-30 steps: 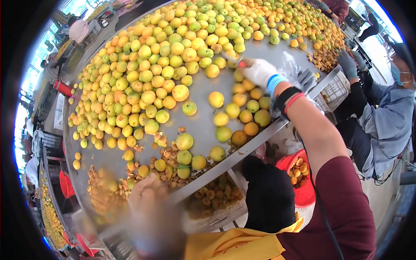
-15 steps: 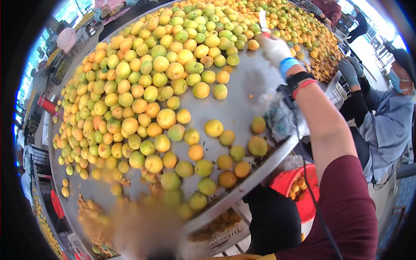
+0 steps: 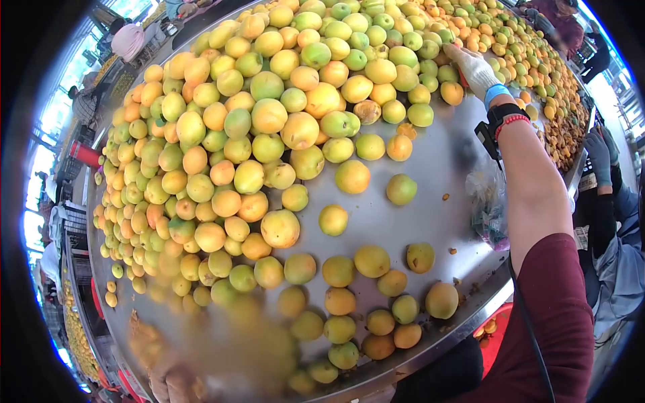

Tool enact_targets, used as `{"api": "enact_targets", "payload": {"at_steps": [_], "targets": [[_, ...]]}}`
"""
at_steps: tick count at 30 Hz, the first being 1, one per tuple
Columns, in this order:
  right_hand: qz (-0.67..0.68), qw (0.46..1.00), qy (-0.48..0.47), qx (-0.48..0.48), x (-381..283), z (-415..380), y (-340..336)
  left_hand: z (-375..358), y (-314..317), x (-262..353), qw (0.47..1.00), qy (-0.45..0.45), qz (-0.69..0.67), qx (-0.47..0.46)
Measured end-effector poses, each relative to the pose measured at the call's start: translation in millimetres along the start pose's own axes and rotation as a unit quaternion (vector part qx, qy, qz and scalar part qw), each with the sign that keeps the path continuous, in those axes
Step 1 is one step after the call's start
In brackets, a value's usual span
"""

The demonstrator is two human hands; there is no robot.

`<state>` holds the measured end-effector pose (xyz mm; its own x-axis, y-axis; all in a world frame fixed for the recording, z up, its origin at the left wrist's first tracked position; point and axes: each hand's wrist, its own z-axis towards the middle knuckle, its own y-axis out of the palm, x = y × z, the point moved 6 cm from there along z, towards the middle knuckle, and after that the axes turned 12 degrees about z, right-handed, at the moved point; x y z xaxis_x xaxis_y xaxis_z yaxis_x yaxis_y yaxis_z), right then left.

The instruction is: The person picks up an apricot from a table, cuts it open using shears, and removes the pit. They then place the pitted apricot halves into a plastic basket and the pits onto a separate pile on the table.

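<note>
Head view, clock face laid over the frame, 12 farthest from the wearer. Near to far.

7 o'clock, bottom edge: a flesh-toned blurred shape, apparently the left hand [image 3: 173,385]; finger state cannot be told. Brown scraps [image 3: 145,339] lie just beyond it, at 8. A hazy smear covers part of the view between 6 and 7.

4 o'clock: red bucket [image 3: 495,344] below the table rim [image 3: 457,330], partly hidden by the maroon sleeve [image 3: 549,316]; a black cable [image 3: 525,312] runs down along the sleeve.

5 to 6 o'clock: loose fruit [image 3: 372,261], yellow to green, spread on the metal table [image 3: 430,218], some pieces touching, others apart. Clear bag [image 3: 486,201] at 3, beside the right forearm.

9 round to 1 o'clock: main pile [image 3: 269,115] of the same fruit, heaped and touching.

Between 1 and 2: right hand [image 3: 474,71], white-gloved, blue band [image 3: 496,94] at the wrist, at the near-right side of the pile. Fingers extend toward the fruit, close together; a spot of red shows beneath. Cannot tell whether they pinch anything.

Farther: more scraps [image 3: 566,138] between 2 and 3; a co-worker's grey gloves [image 3: 598,151] near 3; red cylinder [image 3: 84,154] past 9; a seated person in pink [image 3: 127,43] past 10.
</note>
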<state>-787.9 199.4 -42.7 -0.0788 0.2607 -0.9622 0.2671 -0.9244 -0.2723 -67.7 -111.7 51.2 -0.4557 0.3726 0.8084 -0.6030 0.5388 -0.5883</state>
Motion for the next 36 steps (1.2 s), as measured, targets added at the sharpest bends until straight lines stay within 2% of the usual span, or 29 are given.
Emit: {"api": "enact_targets", "payload": {"at_steps": [1, 2, 3, 4, 5, 7, 8, 11, 14, 18, 20, 23, 25, 26, 27, 29, 31, 32, 33, 34, 35, 36], "targets": [[0.043, 0.994, 0.028, -0.092, 0.4, 1.9, 11.0, 1.2, 2.3, 3.5, 1.000, -0.002, 0.000, -0.001], [-0.011, 0.995, 0.016, -0.101, 5.4, 4.2, 17.0, 2.9, 9.3, 6.1, 0.998, 0.004, -0.064, -0.010], [0.036, 0.995, -0.071, -0.056, -13.8, -26.6, 37.1, 2.1, 14.7, 8.3, 0.992, 0.010, -0.126, -0.018], [0.017, 0.994, -0.074, -0.075, -15.4, -32.1, 50.0, 0.0, 17.6, 7.1, 0.989, 0.018, -0.142, -0.019], [-0.004, 0.993, -0.079, -0.093, -18.7, -39.6, 60.7, -5.0, 15.7, -7.2, 0.997, 0.007, -0.069, 0.031], [0.002, 0.990, -0.096, -0.099, -33.4, -79.1, 82.8, -16.1, 23.9, 9.0, 0.997, 0.030, -0.073, 0.006], [0.110, 0.986, -0.050, -0.117, -37.4, -99.4, 98.9, -24.3, 22.0, 12.1, 0.998, 0.015, -0.061, -0.008], [0.200, 0.971, 0.017, -0.130, -31.3, -130.8, 132.1, -48.3, 18.3, 28.6, 0.996, 0.013, -0.091, -0.012], [0.165, 0.977, 0.012, -0.132, -55.8, -191.0, 144.7, -73.4, 5.9, 29.2, 0.994, 0.010, -0.111, -0.009], [0.161, 0.963, 0.001, -0.218, -78.0, -232.2, 177.5, -96.9, -5.3, 29.1, 0.990, 0.019, -0.137, 0.009], [0.118, 0.967, -0.012, -0.224, -89.3, -245.0, 195.4, -104.1, -14.7, -0.7, 0.993, 0.005, -0.118, 0.003], [0.084, 0.960, -0.100, -0.248, -122.9, -285.6, 220.5, -111.4, -12.8, 19.0, 0.998, 0.029, -0.046, -0.025], [0.084, 0.956, -0.090, -0.266, -126.4, -303.3, 238.1, -111.7, -6.7, 30.9, 0.997, 0.049, -0.033, -0.043], [0.069, 0.950, -0.115, -0.283, -137.7, -323.5, 245.0, -112.1, -5.0, 32.1, 0.996, 0.055, -0.042, -0.051], [0.017, 0.933, -0.219, -0.286, -144.3, -328.9, 257.9, -112.7, -3.4, 33.2, 0.995, 0.062, -0.050, -0.058], [0.045, 0.948, -0.143, -0.279, -153.9, -349.1, 267.0, -114.1, -0.4, 30.0, 0.956, -0.058, -0.282, -0.061], [0.135, 0.928, -0.158, -0.310, -145.6, -346.9, 274.9, -107.6, -10.1, 12.0, 0.948, -0.025, -0.303, -0.097], [0.158, 0.928, -0.119, -0.314, -153.8, -350.1, 261.0, -109.2, -16.7, 11.3, 0.957, -0.017, -0.275, -0.091], [0.213, 0.914, -0.152, -0.310, -132.6, -328.7, 249.3, -111.7, -19.1, 6.3, 0.965, -0.014, -0.245, -0.091], [0.265, 0.895, -0.184, -0.309, -109.0, -305.7, 238.0, -117.0, -22.1, -17.8, 0.957, -0.041, -0.277, -0.079], [0.063, 0.899, -0.347, -0.259, -79.2, -288.0, 214.5, -120.8, -24.3, -42.0, 0.946, -0.067, -0.309, -0.065], [0.182, 0.975, -0.056, -0.114, -126.0, -284.7, 161.3, -119.1, -36.6, -58.4, 0.971, 0.003, -0.229, -0.071]]}}
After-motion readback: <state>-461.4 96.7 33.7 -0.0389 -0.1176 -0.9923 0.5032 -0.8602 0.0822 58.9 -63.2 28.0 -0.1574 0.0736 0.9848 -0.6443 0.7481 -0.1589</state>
